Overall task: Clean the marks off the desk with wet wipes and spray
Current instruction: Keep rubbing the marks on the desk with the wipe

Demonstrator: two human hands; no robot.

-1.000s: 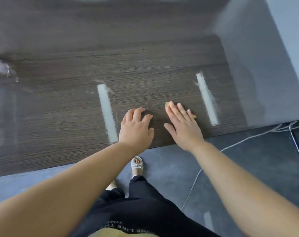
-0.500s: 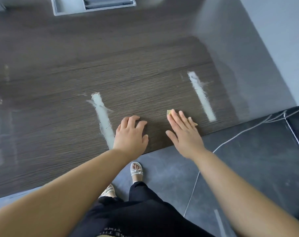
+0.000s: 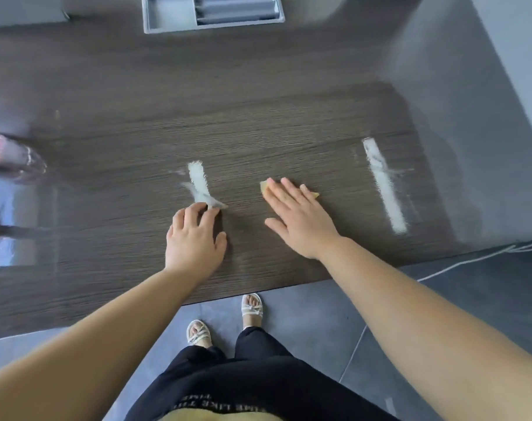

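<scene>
The dark wood desk [image 3: 112,238] carries two white marks. The left mark [image 3: 197,179] is smeared at its near end. My left hand [image 3: 194,241] rests there with bent fingers, fingertips on the smear, and I see nothing held in it. The right mark [image 3: 383,183] is a long streak near the desk's right end, and nothing touches it. My right hand [image 3: 301,220] lies flat between the marks, pressing down a yellow cloth [image 3: 264,186]. Only the cloth's corners show past my fingers.
A grey tray [image 3: 213,24] sits at the back of the desk. A blurred bottle with a pink top [image 3: 6,153] stands at the left edge. A grey wall closes the right side. A white cable [image 3: 471,262] runs over the floor by the front edge.
My left hand has slid left onto the near end of the left mark, which now looks smeared there. My right hand stays flat on the yellow cloth. The view has tilted up.
</scene>
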